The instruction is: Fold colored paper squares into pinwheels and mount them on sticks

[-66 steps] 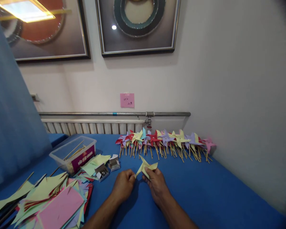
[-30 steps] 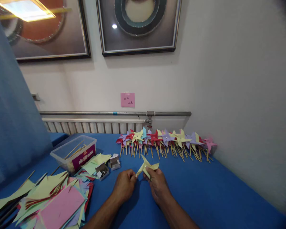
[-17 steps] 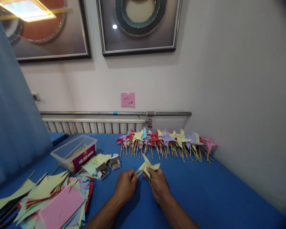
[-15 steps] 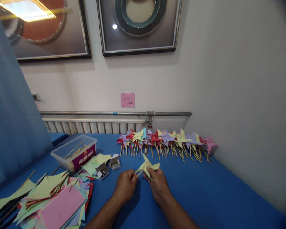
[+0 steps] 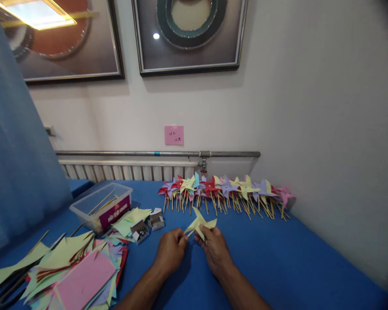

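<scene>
Item: yellow paper pinwheel (image 5: 200,224), pinched btwn my left hand (image 5: 170,252) & right hand (image 5: 215,250) fingertips, above blue table (image 5: 278,258). Finished pinwheel row (image 5: 224,193) behind, near wall.

Only the two forearms and hands of the person are visible. The left hand (image 5: 169,253) and the right hand (image 5: 215,252) are both bare, with no gloves. No ring, watch or bracelet shows on the fingers or wrists. The forearms are bare also; no sleeve reaches into the view. The fingernails are short, as far as can be seen.
</scene>
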A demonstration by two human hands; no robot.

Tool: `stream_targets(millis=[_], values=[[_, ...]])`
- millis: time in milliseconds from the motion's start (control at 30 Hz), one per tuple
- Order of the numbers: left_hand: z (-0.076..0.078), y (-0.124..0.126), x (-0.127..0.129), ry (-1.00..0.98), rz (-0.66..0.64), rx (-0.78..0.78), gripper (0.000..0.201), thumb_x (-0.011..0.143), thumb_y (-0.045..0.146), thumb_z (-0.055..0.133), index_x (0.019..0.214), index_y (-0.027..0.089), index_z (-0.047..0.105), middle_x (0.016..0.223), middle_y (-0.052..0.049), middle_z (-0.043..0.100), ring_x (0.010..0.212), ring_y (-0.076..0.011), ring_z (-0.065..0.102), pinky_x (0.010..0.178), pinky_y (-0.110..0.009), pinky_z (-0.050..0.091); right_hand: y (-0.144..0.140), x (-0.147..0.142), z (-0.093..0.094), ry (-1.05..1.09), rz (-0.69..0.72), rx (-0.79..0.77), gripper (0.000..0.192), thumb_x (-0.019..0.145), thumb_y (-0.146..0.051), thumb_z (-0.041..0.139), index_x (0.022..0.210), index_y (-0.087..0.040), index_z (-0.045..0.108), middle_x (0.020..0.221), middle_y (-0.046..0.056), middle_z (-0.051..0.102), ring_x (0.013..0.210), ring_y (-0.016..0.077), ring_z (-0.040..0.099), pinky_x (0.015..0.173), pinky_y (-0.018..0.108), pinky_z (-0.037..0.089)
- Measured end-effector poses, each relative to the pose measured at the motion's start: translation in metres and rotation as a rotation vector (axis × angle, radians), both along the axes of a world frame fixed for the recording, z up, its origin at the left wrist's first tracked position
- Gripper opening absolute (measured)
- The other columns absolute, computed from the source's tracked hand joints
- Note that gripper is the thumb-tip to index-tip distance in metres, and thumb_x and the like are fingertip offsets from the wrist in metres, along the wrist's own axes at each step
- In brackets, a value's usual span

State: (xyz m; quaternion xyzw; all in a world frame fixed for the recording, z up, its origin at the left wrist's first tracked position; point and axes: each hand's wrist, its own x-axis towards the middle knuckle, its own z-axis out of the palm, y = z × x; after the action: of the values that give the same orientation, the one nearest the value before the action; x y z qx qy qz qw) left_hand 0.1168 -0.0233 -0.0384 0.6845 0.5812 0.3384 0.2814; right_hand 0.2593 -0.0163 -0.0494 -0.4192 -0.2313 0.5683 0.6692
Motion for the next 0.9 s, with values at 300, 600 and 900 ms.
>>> stream_targets(millis=[300,600,900], values=[[0.001,0.000,-0.002,-0.019,-0.040,-0.023,0.017,0.085,0.022,0.052,0.073,0.017,0.063,0.063,0.001,0.059,0.063,-0.0141,0.052,0.059,-0.025,0.030,0.003,0.003,0.000,-0.025,-0.030,-0.023,0.032,0.057,-0.031,0.084,0.081,-0.022,0.064,0.075,0.000,0.073,0.069,0.0202,0.070,0.063,0.029,0.056],[0.000,0.001,-0.010,-0.015,-0.107,-0.070,0.014,0.078,0.023,0.056,0.072,0.016,0.067,0.064,0.001,0.061,0.062,-0.0139,0.051,0.057,-0.024,0.030,0.004,0.017,0.005,-0.096,0.028,-0.048,0.033,0.058,-0.031,0.084,0.084,-0.020,0.066,0.076,0.001,0.074,0.072,0.0200,0.071,0.066,0.029,0.057],[-0.007,0.006,-0.014,-0.084,-0.177,-0.139,0.013,0.076,0.026,0.058,0.072,0.017,0.067,0.061,0.002,0.057,0.058,-0.0131,0.047,0.054,-0.024,0.030,0.005,0.022,0.011,-0.124,0.006,-0.009,0.030,0.058,-0.027,0.083,0.081,-0.018,0.066,0.073,0.000,0.072,0.063,0.0171,0.068,0.062,0.028,0.055]])
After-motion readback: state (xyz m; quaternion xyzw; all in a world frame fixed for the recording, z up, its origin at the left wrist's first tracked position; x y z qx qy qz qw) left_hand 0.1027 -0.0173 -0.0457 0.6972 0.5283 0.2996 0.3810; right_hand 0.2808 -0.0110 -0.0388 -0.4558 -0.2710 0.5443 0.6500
